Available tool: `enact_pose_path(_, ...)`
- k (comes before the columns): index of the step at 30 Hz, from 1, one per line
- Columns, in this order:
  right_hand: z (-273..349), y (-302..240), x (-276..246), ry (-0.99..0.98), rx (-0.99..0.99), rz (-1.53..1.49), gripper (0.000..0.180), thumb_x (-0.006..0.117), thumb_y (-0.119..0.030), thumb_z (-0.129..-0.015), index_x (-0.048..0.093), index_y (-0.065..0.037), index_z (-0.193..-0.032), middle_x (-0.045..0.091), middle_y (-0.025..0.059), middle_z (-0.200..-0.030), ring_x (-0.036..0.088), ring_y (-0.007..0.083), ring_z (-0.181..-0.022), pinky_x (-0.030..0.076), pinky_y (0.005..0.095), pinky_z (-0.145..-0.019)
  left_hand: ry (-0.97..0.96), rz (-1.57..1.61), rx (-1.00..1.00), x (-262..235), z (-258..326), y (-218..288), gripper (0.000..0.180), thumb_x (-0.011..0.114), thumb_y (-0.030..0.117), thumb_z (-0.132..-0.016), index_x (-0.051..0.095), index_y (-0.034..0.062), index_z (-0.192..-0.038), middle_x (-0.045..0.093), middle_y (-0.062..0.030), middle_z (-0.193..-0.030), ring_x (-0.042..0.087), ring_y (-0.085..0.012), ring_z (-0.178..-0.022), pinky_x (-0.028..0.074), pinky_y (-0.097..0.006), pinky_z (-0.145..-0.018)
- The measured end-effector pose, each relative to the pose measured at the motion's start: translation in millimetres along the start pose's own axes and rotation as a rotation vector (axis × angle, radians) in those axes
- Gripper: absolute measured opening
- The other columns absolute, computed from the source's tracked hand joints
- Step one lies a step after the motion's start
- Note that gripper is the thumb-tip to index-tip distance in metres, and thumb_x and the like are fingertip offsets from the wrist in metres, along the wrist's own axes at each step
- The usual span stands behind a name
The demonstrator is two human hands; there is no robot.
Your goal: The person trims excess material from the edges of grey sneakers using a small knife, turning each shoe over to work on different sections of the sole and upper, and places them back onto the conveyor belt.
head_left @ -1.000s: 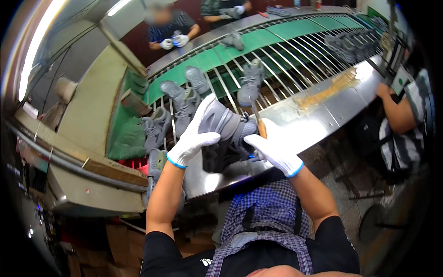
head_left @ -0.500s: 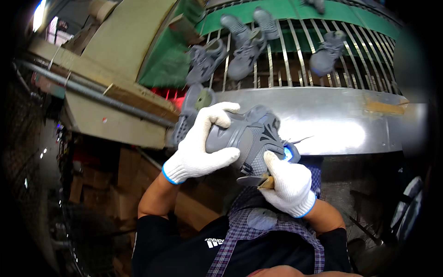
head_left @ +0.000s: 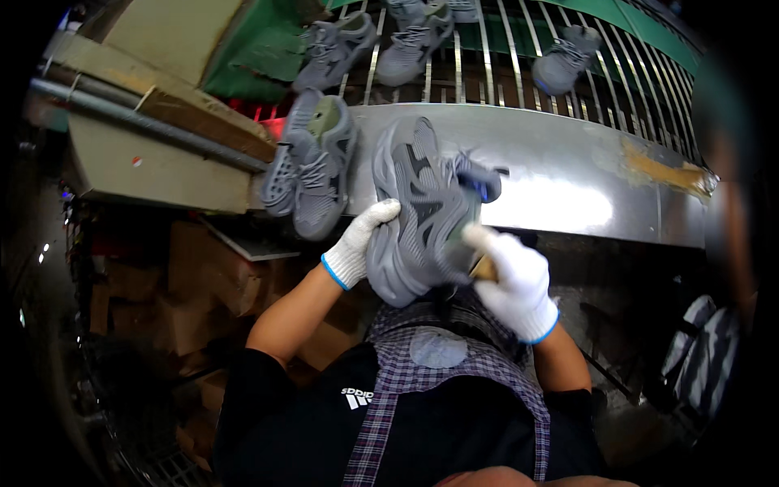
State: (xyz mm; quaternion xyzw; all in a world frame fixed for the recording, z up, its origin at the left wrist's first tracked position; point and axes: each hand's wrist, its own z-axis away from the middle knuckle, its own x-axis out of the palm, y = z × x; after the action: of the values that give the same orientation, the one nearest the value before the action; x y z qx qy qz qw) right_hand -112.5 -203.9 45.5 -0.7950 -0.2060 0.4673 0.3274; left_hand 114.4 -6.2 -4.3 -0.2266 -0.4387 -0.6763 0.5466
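My left hand, in a white knit glove, grips a grey sneaker by its sole edge. The sneaker is held on its side, its sole toward the left and its opening toward the right hand. My right hand, also gloved and blurred, closes on a tan-handled tool close to the shoe's opening; the tool's other end is hidden. Something dark blue shows by the laces. To the left, another grey sneaker leans at the ledge beside a grey piece with holes.
A shiny metal ledge runs across in front of me, with a torn tan patch at its right. Beyond it, several grey sneakers rest on a rack of metal bars. A metal pipe lies left; cardboard is below.
The sneaker has been turned upright, lengthwise away from me. My left hand has shifted to its sole edge, and my right hand has brought the tool to its opening. The view has shifted too.
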Motion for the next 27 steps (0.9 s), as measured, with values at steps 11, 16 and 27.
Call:
enact_pose_path(11, 28, 110, -39, 0.218, 0.591, 0.348, 0.051, 0.081, -0.026, -0.093, 0.068, -0.009, -0.139, 0.075, 0.0218, -0.113, 0.076, 0.04, -0.103, 0.06, 0.0468, -0.09, -0.054, -0.092, 0.118, 70, -75, -4, 0.072, 0.073, 0.033, -0.101, 0.045, 0.0028, -0.16, 0.06, -0.0199, -0.154, 0.061, -0.0375, -0.138, 0.049, -0.053, -0.12)
enact_pose_path(16, 24, 183, -47, 0.371, 0.478, 0.59, 0.048, 0.074, -0.042, -0.097, 0.07, -0.018, -0.138, 0.077, 0.0175, -0.105, 0.077, 0.0402, -0.093, 0.062, 0.0508, -0.082, -0.191, -0.158, 0.117, 131, -143, 21, 0.072, 0.072, 0.034, -0.1, 0.045, 0.0036, -0.16, 0.06, -0.019, -0.151, 0.061, -0.0386, -0.137, 0.05, -0.053, -0.12)
enact_pose_path(27, -3, 170, -50, 0.584, 0.42, 0.543, 0.034, 0.082, -0.031, -0.092, 0.076, -0.018, -0.123, 0.078, 0.0143, -0.091, 0.075, 0.0366, -0.073, 0.061, 0.0455, -0.066, -0.01, -1.738, 0.824, 266, -357, 46, 0.11, 0.083, 0.056, -0.089, 0.034, -0.0029, -0.167, 0.051, -0.0296, -0.161, 0.052, -0.0427, -0.149, 0.045, -0.046, -0.122)
